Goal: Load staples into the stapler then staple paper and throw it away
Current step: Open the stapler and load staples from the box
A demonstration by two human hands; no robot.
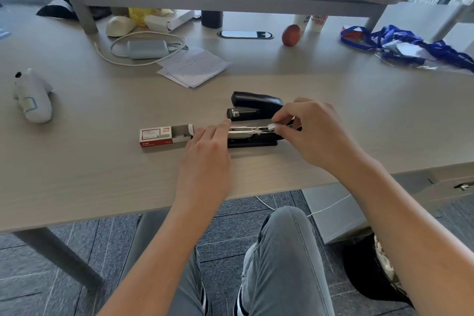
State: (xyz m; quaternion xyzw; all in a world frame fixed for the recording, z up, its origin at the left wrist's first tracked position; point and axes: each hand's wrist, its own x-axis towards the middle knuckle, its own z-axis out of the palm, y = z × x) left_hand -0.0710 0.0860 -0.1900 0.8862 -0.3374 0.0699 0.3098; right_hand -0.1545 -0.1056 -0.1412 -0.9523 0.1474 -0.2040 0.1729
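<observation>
Two staplers [252, 120], one staple box [165, 136]

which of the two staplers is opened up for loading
The nearer stapler, between both hands, shows its metal staple channel; the farther stapler is closed.

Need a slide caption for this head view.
Right hand feeds a staple strip into the opened stapler.

Pale wood-grain desk [77, 167] and the items resting on it.
Directly under the gripping hands lies the opened stapler [252, 136]; a second black stapler [256, 106] sits just behind, a staple box [165, 136] just left, folded papers [195, 67] farther back.
</observation>
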